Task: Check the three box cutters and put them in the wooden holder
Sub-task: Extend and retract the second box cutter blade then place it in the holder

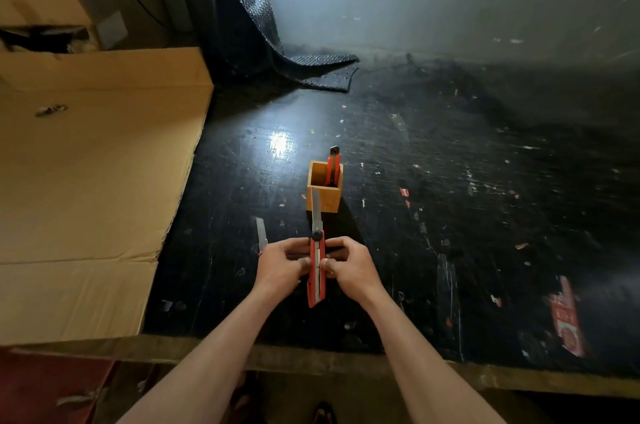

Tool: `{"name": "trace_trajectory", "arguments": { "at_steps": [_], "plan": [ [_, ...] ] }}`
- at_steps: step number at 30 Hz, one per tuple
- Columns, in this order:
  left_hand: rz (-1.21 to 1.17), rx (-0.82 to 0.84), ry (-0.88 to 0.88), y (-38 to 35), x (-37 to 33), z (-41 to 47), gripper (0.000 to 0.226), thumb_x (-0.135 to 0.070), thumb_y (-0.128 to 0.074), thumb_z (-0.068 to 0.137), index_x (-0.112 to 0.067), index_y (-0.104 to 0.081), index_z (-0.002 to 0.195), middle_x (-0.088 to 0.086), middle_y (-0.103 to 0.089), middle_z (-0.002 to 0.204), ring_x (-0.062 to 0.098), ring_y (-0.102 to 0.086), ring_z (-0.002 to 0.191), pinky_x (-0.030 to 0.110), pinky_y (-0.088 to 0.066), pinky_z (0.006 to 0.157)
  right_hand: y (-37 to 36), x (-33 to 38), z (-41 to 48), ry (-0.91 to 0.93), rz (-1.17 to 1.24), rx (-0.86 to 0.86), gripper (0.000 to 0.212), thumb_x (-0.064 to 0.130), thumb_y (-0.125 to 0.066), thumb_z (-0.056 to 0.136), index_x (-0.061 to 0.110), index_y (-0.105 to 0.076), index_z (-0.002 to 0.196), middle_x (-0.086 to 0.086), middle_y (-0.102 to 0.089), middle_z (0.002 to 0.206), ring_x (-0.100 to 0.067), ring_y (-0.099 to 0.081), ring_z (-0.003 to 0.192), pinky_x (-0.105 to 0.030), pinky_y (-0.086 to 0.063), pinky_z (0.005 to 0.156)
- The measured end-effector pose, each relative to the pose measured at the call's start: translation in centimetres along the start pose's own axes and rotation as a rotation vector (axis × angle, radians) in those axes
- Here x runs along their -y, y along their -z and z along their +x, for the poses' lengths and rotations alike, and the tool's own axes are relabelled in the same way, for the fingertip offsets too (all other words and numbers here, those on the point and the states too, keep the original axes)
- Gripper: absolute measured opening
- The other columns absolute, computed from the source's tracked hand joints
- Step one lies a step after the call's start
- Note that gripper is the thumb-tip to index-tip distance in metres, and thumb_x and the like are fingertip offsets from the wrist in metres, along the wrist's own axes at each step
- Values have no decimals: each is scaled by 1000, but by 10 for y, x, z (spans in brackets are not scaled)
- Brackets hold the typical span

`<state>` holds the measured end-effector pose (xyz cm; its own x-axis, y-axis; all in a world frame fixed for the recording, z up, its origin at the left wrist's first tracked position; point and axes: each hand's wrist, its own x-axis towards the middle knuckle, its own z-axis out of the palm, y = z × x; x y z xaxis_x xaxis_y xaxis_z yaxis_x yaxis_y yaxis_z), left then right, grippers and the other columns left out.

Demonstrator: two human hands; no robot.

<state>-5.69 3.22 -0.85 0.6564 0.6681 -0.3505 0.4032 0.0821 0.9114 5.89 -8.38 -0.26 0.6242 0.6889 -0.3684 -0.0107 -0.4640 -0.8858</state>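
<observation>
hands: left hand (280, 266) and right hand (349, 268) both pinch red cutter (316, 280), blade out
holder (324, 189): one cutter (333, 165) inside
table (450, 216): third cutter (261, 237) by left hand

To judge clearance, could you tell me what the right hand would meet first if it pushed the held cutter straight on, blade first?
Probably the wooden holder: the red box cutter in the right hand points its extended blade there, though depth is unclear.

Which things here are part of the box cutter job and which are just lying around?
Part of the job:
- red box cutter, blade out, held by left hand and right hand
- box cutter in the wooden holder
- wooden holder
- third box cutter on the table

Lying about:
- cardboard sheet
- black mesh mat
- red label scrap
</observation>
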Motion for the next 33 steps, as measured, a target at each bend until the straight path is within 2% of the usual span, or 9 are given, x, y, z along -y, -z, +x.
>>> {"name": "trace_trajectory", "arguments": {
  "at_steps": [2,6,11,13,15,18,20,24,33],
  "plan": [
    [-69,44,-18,5,-15,2,35,4,-70,91,-20,-76,116,1,-81,104,17,-79,98,43,-64,87,10,15,-1,35,46,0,29,2,-70,92,16,-67,117,-5,-76,105,-17,-76,95,-37,-65,83],
    [-199,145,-64,15,-54,2,38,9,-63,94,-8,-68,128,13,-79,110,27,-79,96,42,-66,80,29,49,-5,121,142,-8,28,-1,-69,92,10,-66,118,-11,-77,104,-17,-76,91,-26,-63,71],
    [-304,197,-152,24,-102,-6,47,13,-65,91,-10,-66,131,18,-78,114,28,-80,91,39,-66,71,44,88,-3,231,223,-20,27,-2,-66,95,8,-64,120,-17,-77,105,-24,-78,92,-33,-64,77],
    [-340,186,-180,29,-118,-7,48,14,-66,89,-7,-66,132,20,-77,114,26,-80,87,37,-66,68,48,104,-4,280,236,-24,25,-2,-66,96,6,-62,120,-21,-76,103,-26,-79,88,-35,-65,74],
    [-349,184,-215,34,-133,-9,47,13,-67,89,-8,-67,132,18,-79,112,24,-80,85,36,-66,66,51,121,-7,342,180,-57,27,3,-65,97,9,-60,124,-17,-76,103,-24,-79,88,-36,-66,74],
    [-317,202,-262,41,-149,-12,46,12,-66,90,-12,-67,130,7,-82,104,23,-81,88,33,-65,67,56,146,-7,468,40,-140,38,11,-65,99,24,-56,134,-7,-74,106,-19,-77,93,-37,-65,81],
    [-309,205,-273,43,-155,-13,47,11,-65,91,-12,-66,131,6,-82,105,25,-81,92,34,-65,70,61,161,-5,526,-62,-181,38,16,-65,99,30,-58,133,-3,-73,107,-14,-75,95,-37,-64,84],
    [-306,184,-290,45,-164,-15,47,15,-62,92,-11,-66,131,6,-82,104,23,-81,92,33,-65,69,68,179,-5,568,-183,-202,24,21,-66,98,24,-67,122,1,-74,109,-12,-72,100,-40,-63,88],
    [-317,169,-271,46,-160,-16,49,16,-63,90,-9,-68,131,13,-81,107,27,-80,93,39,-66,71,64,164,-15,567,-212,-134,19,15,-70,95,19,-71,114,4,-72,108,-14,-71,101,-41,-63,89]
  ]
}}
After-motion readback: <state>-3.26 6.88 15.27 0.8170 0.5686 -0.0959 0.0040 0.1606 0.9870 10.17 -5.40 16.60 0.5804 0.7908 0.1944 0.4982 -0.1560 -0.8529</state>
